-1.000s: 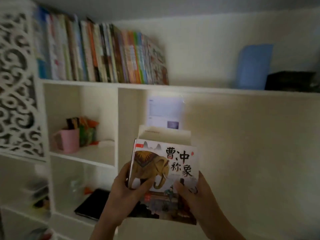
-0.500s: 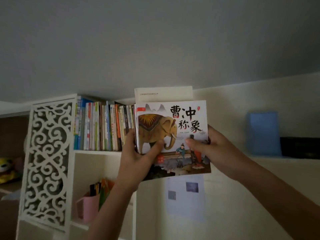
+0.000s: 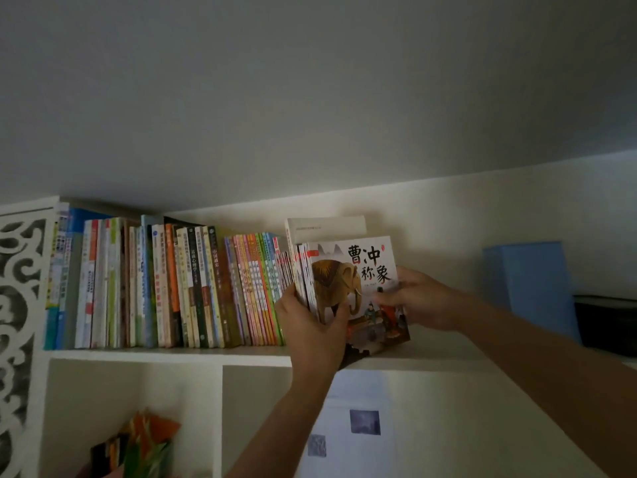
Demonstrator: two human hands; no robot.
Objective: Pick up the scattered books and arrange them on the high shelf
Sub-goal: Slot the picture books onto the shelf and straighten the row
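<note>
- Landmark: row of shelved books (image 3: 165, 288) standing upright on the high shelf (image 3: 165, 355).
- Held stack of books (image 3: 358, 288), elephant cover facing out, sits at the right end of that row, touching it, bottom edge tilted at the shelf front.
- Left hand (image 3: 310, 326) grips the stack's left side: fingers behind the spines, thumb on the cover.
- Right hand (image 3: 417, 300) pinches the stack's right edge.
- Blue box (image 3: 531, 288) well right of the row, black box (image 3: 605, 322) beside it.
</note>
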